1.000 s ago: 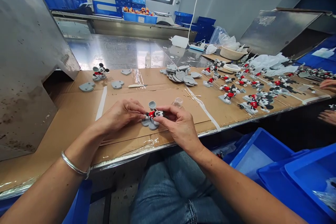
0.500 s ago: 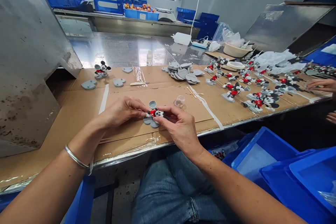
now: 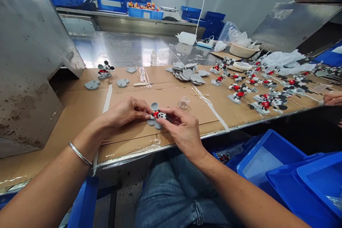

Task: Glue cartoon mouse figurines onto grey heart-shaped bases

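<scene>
Between my hands is a small mouse figurine [image 3: 161,115] in red and black with a grey cup above it, tilted over a grey base [image 3: 155,124] near the front of the cardboard. My left hand [image 3: 127,114] is closed, thumb and fingers pinching the figurine's left side. On the other side, the thumb and fingers of my right hand [image 3: 185,127] grip its head. The contact between figurine and base is partly hidden by fingers. Right of my hands stands a small clear cup [image 3: 184,102].
Heart-shaped grey bases [image 3: 122,82], a knife [image 3: 143,84] and a finished-looking figurine [image 3: 105,70] lie behind left. Grey bases form a pile [image 3: 188,73]; many figurines [image 3: 237,96] spread rightward. A metal housing [image 3: 29,60] borders the left. A co-worker's hand [image 3: 332,98] shows far right.
Both my hands keep almost the same hold on the figurine. The whole view has shifted slightly. At the far right, the co-worker's hand has drawn back toward the edge.
</scene>
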`<state>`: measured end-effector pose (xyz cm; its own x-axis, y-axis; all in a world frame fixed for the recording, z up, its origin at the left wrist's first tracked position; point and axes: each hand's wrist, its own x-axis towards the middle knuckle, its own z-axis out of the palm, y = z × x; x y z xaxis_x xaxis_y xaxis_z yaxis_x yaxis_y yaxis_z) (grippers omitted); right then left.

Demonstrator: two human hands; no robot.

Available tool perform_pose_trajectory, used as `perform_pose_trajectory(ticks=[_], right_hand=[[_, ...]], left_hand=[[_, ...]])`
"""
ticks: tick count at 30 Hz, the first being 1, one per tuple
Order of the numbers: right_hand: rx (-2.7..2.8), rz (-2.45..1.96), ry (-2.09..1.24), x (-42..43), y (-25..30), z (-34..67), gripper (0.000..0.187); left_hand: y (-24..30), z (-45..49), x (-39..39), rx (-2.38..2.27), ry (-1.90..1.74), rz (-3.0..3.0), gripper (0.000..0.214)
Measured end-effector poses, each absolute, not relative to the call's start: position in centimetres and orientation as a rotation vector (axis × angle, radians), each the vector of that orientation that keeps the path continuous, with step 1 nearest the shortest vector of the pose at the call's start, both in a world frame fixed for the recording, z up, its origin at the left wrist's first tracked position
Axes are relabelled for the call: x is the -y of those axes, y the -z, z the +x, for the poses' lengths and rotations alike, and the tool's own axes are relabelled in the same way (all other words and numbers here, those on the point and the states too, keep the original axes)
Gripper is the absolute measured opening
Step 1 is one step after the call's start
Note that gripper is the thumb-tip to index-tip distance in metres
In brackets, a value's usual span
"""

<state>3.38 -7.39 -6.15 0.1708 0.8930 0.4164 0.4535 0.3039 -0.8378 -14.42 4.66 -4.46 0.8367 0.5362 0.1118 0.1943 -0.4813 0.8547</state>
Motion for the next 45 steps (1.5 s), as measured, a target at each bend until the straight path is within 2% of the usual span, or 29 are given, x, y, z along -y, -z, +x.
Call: perform_pose_trajectory(ticks=[8, 13, 15, 19, 25, 31, 40, 45], right_hand=[[1.436, -1.271, -0.512, 7.2, 6.0, 3.3, 0.023], [1.399, -1.238, -0.505, 8.9, 6.3, 3.8, 0.054], [1.410, -1.313, -0.415, 9.8, 6.7, 4.0, 0.048], [1.543, -1.490, -0.345, 10.2, 7.1, 4.1, 0.021], [1.576, -1.599, -0.317, 8.7, 6.8, 3.9, 0.007], [1.589, -1.645, -0.234, 8.2, 7.0, 3.7, 0.014], [1.537, -1.684, -0.291, 8.1, 6.5, 3.4, 0.012], [1.587, -1.693, -0.278, 8.1, 6.4, 3.4, 0.017]], left_hand=[[4.5, -14.3, -5.1, -0.546, -0.437, 2.154, 0.012], [4.5, -14.0, -5.2, -0.535, -0.426, 2.163, 0.010], [4.4, -14.0, -5.2, -0.525, -0.419, 2.163, 0.010], [4.3, -14.0, -5.1, -0.529, -0.422, 2.160, 0.010], [4.4, -14.0, -5.4, -0.531, -0.405, 2.154, 0.012], [3.5, -13.4, -6.3, -0.444, -0.320, 2.219, 0.012], [2.4, -12.9, -6.8, -0.336, -0.193, 2.427, 0.015], [2.2, -12.6, -6.7, -0.331, -0.192, 2.496, 0.018]])
